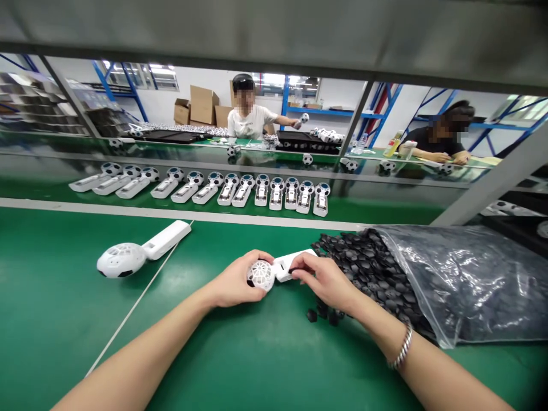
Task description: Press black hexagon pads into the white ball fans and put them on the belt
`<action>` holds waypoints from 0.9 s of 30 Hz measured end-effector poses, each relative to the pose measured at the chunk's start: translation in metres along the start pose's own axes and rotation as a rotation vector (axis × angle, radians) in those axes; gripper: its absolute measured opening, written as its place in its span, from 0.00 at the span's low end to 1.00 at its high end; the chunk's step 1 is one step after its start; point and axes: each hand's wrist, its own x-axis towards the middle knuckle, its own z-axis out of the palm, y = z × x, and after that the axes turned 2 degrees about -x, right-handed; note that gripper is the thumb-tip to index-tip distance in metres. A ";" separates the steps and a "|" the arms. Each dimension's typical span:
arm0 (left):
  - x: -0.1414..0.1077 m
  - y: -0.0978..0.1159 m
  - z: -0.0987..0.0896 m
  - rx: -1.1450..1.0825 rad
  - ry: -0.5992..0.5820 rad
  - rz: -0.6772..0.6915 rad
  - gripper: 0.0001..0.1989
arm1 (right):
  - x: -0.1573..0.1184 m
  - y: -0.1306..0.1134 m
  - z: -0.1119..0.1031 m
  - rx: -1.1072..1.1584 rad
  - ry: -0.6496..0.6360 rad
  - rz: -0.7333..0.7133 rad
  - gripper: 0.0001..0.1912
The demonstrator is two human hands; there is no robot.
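My left hand (240, 279) is wrapped round the soccer-ball-patterned head of a white handheld fan (262, 276), whose open grille faces up. The fan's white handle points to the right. My right hand (323, 278) is closed in a pinch over that handle, with a small black piece (293, 270) at its fingertips. Just beyond this hand lies a heap of black pieces (363, 262), many of them five-sided, spilling from a clear plastic bag (479, 285). A second white fan (122, 260) lies on the green table to the left, its handle slanting away.
Several soccer-ball fans (231, 188) lie in a row behind a pale strip (257, 221) on the table. Beyond are a metal frame post (483, 171) and an overhead shelf (274, 34). One person (250, 120) across holds a fan; another (445, 137) sits at the right.
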 end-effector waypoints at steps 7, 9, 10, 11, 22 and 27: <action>0.001 -0.002 -0.001 -0.013 -0.013 0.039 0.26 | 0.007 -0.011 0.018 0.030 -0.103 -0.186 0.03; 0.000 -0.002 -0.001 -0.019 -0.014 0.052 0.26 | 0.009 -0.013 0.023 0.001 -0.112 -0.201 0.03; 0.000 -0.002 0.000 -0.020 -0.013 0.057 0.26 | 0.010 -0.013 0.025 -0.017 -0.106 -0.202 0.02; 0.000 -0.002 0.000 -0.018 -0.012 0.060 0.26 | 0.011 -0.014 0.026 -0.031 -0.098 -0.198 0.02; 0.002 0.003 0.006 -0.037 0.062 0.063 0.22 | 0.019 -0.012 0.029 -0.001 -0.092 -0.081 0.05; 0.003 -0.001 0.007 -0.074 0.066 0.048 0.22 | 0.022 -0.009 0.028 -0.040 -0.036 -0.077 0.07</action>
